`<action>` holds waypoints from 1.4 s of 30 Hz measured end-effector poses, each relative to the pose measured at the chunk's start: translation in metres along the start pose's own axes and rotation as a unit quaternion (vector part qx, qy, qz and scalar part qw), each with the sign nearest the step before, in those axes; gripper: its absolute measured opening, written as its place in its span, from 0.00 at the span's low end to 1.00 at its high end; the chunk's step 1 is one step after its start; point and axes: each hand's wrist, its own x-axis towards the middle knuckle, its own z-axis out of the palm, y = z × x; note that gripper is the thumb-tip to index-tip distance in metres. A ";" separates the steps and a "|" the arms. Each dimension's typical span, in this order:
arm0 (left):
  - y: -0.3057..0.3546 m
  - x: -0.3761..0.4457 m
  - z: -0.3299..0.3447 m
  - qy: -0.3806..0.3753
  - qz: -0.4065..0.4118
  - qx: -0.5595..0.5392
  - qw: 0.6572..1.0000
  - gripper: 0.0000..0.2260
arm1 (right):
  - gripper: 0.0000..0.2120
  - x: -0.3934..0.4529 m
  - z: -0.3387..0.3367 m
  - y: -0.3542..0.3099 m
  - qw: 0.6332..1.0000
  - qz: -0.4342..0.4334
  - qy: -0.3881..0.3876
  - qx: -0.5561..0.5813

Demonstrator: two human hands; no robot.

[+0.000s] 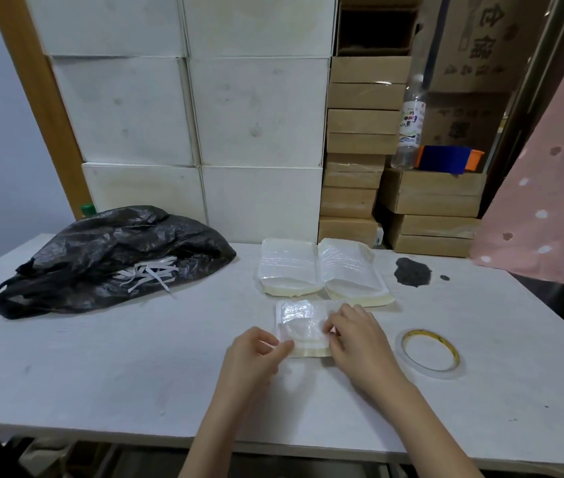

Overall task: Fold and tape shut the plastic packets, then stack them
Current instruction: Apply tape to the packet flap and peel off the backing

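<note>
Fingers of your left hand [256,350] pinch the plastic packet [303,327] at its lower left edge; your right hand [353,334] pinches its right side at frame centre. Two packet stacks [322,267] lie just above, a tape roll [428,353] to the right, a black bag [108,257] at left.

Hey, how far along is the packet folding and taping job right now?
Done, apparently: two stacks of packets sit side by side at the back of the table. In hand: the left hand and right hand both pinch one packet, folding it. Left: taping it with the tape roll, which lies untouched, then stacking it.
</note>
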 end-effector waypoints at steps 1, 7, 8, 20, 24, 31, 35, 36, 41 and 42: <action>-0.002 -0.001 0.004 -0.006 -0.003 0.002 1.000 0.08 | 0.06 0.000 0.000 -0.004 1.000 0.010 0.005 0.019; -0.003 0.000 0.013 0.002 0.019 -0.083 0.996 0.05 | 0.08 0.003 -0.003 -0.032 0.993 -0.059 -0.014 0.102; -0.002 0.000 0.012 -0.001 0.022 -0.093 0.995 0.05 | 0.08 0.005 -0.003 -0.035 0.992 -0.063 -0.024 0.105; -0.018 0.000 0.013 -0.005 0.089 -0.058 0.994 0.07 | 0.06 0.013 -0.004 -0.044 0.993 -0.034 -0.068 0.085; -0.025 0.001 0.017 0.017 0.115 0.007 0.993 0.09 | 0.09 0.015 -0.007 -0.047 0.993 -0.064 -0.100 0.025; -0.029 0.002 0.021 0.044 0.157 0.081 0.983 0.07 | 0.10 0.018 -0.008 -0.049 0.989 -0.080 -0.125 -0.013; -0.027 0.001 0.020 0.040 0.153 0.066 0.985 0.10 | 0.08 0.016 -0.001 -0.049 0.996 -0.019 -0.081 0.017; -0.026 0.001 0.019 0.036 0.144 0.057 0.987 0.11 | 0.07 0.014 0.001 -0.048 0.997 -0.001 -0.070 0.028; -0.023 0.000 0.016 0.014 0.125 0.037 0.991 0.10 | 0.07 0.007 0.002 -0.044 0.993 0.027 -0.074 0.087; -0.023 0.000 0.016 0.014 0.127 0.038 0.991 0.10 | 0.07 0.007 0.002 -0.044 0.993 0.018 -0.073 0.086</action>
